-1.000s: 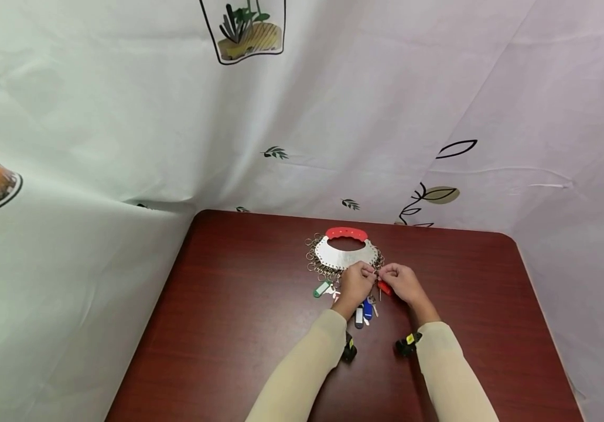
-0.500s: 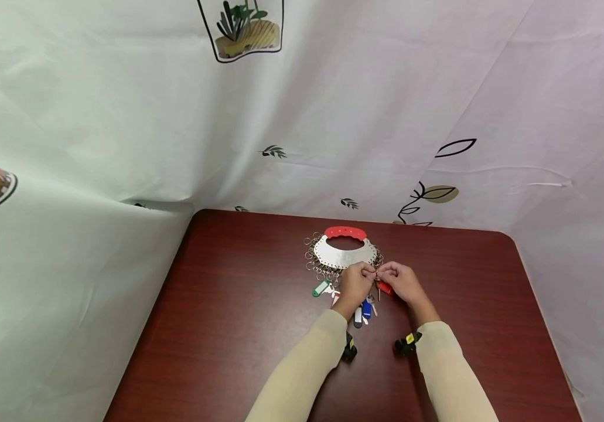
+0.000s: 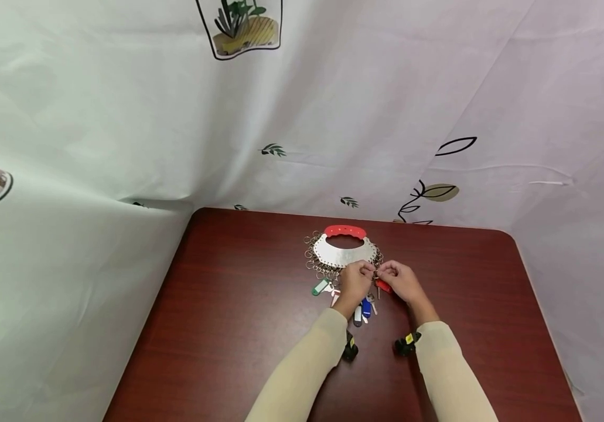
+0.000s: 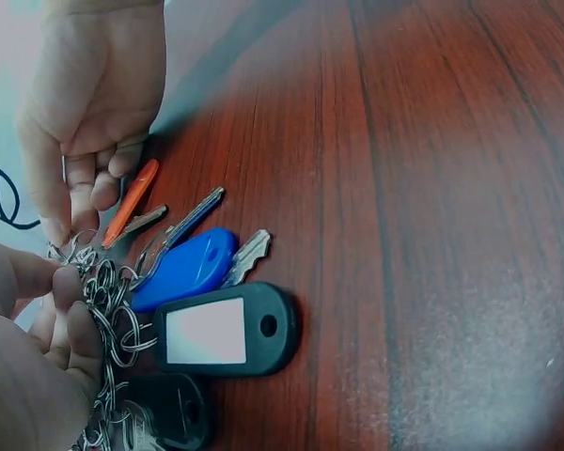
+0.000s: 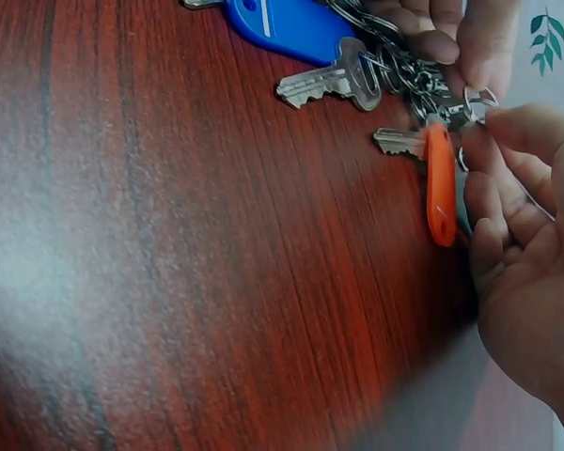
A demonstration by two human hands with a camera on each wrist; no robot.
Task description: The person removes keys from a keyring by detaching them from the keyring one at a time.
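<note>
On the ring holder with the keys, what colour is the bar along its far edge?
The bar is red; it shows best in the head view.

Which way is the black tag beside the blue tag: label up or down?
Label up: in the left wrist view, the black tag beside the blue tag shows its white label.

A silver ring (image 5: 472,99) is pinched beside an orange-red tag (image 5: 441,186), tipped on edge, and a toothed key (image 5: 400,142).

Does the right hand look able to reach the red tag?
Probably yes: the red tag sits beside the right hand, nothing visible between, though that hand's fingers seem to pinch a metal ring.
</note>
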